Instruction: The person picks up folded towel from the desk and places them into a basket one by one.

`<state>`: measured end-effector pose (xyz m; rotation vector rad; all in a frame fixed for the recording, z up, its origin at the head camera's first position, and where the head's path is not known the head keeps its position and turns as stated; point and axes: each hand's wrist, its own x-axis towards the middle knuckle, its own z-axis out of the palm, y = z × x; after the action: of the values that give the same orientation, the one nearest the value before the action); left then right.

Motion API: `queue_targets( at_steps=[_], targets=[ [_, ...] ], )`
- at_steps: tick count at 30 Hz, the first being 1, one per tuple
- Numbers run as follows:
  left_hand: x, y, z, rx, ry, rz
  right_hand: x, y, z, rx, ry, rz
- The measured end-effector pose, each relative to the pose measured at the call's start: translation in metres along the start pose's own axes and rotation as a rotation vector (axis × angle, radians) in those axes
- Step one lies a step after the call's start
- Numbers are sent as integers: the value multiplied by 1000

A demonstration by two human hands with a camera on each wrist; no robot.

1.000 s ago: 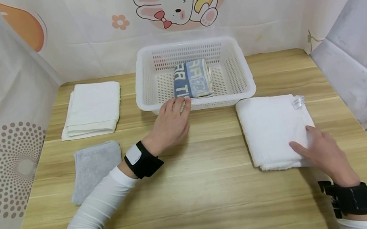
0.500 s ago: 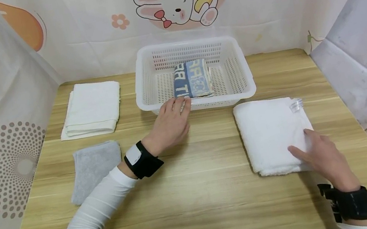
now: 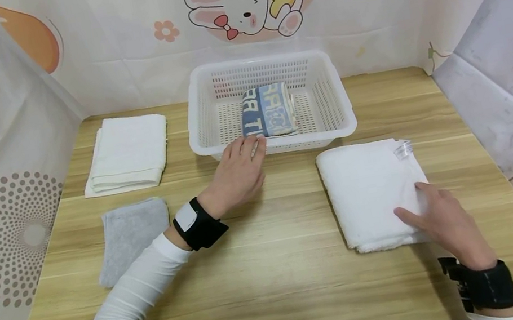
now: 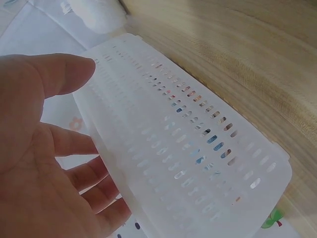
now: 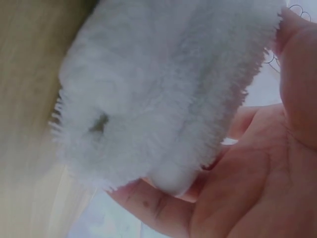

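Head view: resting the left hand [image 3: 235,179] on the near rim of the white basket [image 3: 314,138], at about 7 o'clock from its centre. Laying its fingers over the rim, slightly spread. Gripping the thick folded white towel [image 3: 370,191] with the right hand [image 3: 444,218], at the towel's 4 o'clock edge, thumb on top. Finding that towel at 3 o'clock on the wooden table [image 3: 283,281], just below the basket's 5 o'clock corner, with a clear label [image 3: 403,149] showing at the towel's 1 o'clock corner. Seeing the basket at 12 o'clock, with a folded blue cloth [image 3: 268,112] lying inside. Spotting a folded white cloth [image 3: 123,149] at 10 o'clock and a grey cloth [image 3: 132,233] at 9 o'clock.

Left wrist view: facing the basket's slotted outer wall, slanting from 11 to 5 o'clock. Holding the thumb apart at 10 o'clock, hiding the fingertips behind the rim; being unable to tell how firmly they are pressing.

Right wrist view: looking at the towel's fluffy, blurred edge. Pinching it between the thumb at 2 o'clock and the fingers tucked beneath at 5 o'clock.
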<state>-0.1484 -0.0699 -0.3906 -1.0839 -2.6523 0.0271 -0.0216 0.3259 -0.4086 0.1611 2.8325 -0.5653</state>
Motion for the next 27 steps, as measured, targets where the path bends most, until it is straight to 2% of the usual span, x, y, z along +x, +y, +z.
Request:
queue_targets(
  at_steps=[7, 20, 27],
  targets=[
    [0, 0, 1, -4, -4, -5, -2, -10, 3, 16, -22, -2],
    [-1, 0, 0, 5, 16, 8, -5, -30, 11, 31, -4, -34],
    [-1, -2, 0, -10, -11, 4, -6, -38, 15, 30, 5, -57]
  ],
)
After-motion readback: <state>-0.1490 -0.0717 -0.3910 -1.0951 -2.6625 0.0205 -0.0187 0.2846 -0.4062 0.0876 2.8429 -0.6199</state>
